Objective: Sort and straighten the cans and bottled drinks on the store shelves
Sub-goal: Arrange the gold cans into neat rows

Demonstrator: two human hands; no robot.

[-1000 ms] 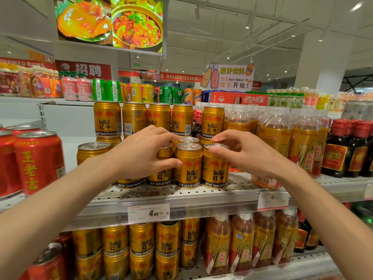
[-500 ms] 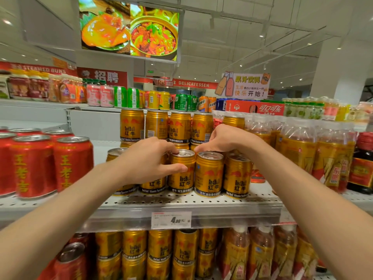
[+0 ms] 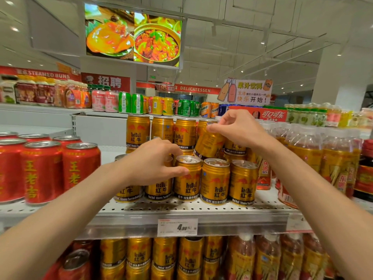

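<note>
Since half a second ago my right hand (image 3: 238,128) has lifted a gold can (image 3: 210,143) off the stack, fingers pinching its top, tilted. My left hand (image 3: 155,162) stays cupped over front-row cans (image 3: 215,181) on the shelf (image 3: 181,215) below it.

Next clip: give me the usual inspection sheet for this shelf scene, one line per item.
Surface: perforated metal shelf with a price tag on its front edge.
Job's things: gold cans upright in the front row, more stacked behind; one tilted can in the upper tier.
Clutter: red cans at left, bottles at right.
Hands: left hand rests on the front-row cans; right hand holds the tilted can at its top.
Cables: nothing seen.
Surroundings: food screen overhead, store signs, more drinks below.
</note>
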